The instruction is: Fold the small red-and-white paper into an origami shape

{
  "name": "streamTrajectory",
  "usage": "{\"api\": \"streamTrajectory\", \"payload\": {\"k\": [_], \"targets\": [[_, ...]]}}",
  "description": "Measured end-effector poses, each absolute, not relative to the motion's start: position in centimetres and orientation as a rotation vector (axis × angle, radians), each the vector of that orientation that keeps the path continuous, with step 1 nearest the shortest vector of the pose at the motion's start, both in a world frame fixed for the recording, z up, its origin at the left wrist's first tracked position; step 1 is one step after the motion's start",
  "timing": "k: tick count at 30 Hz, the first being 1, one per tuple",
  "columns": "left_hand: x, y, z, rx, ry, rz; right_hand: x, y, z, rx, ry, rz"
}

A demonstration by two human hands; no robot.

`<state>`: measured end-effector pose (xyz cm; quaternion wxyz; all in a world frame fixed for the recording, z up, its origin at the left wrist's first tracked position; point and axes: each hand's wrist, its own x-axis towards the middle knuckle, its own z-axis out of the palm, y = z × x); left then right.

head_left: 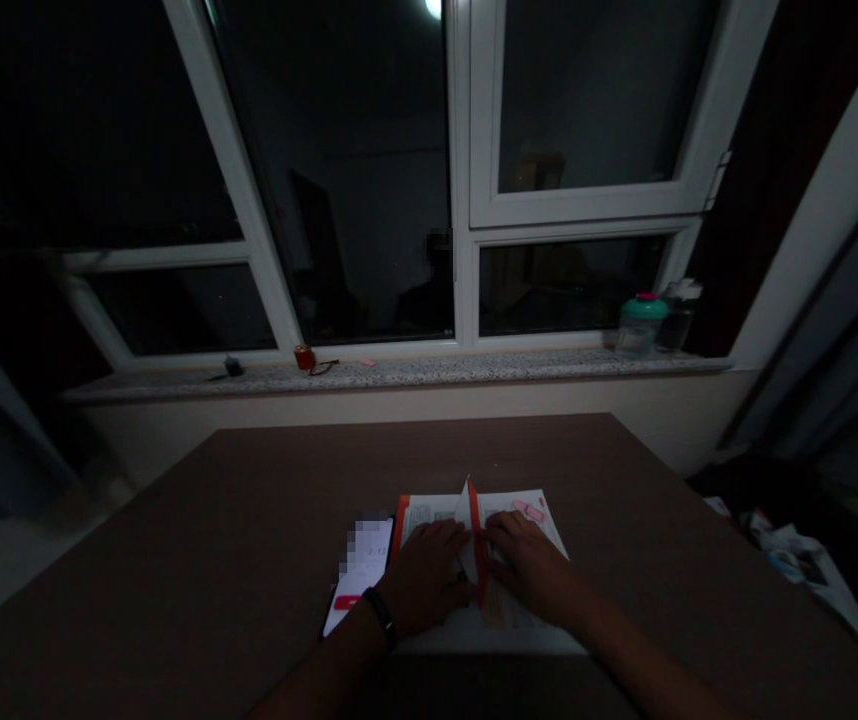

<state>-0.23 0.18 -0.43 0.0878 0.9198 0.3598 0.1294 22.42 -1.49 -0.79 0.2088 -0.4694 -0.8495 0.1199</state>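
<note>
A folded piece of red-and-white paper (474,500) stands on edge between my hands, its pointed tip facing away from me. My left hand (429,572), with a dark band at the wrist, pinches it from the left. From the right, my right hand (530,565) presses its fingers against the red strip. Both hands rest over a printed booklet or sheet (414,512) with an orange left edge. A small pink thing (529,511), printed or lying there, shows at its upper right. The fingertips partly hide the lower folds.
A lit phone (369,565) lies left of the booklet on the brown table (264,520). On the windowsill (429,373) are a red can-like object (304,357), a small dark bottle (232,366) and a teal-lidded jar (640,325). Papers and bags (796,555) lie beyond the table's right edge.
</note>
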Motion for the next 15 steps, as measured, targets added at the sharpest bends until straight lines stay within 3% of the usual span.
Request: {"api": "streamTrajectory", "payload": {"k": [15], "targets": [[0.40, 0.22, -0.41, 2.765, 1.141, 0.320, 22.09, -1.51, -1.18, -1.333, -2.395, 0.232]]}}
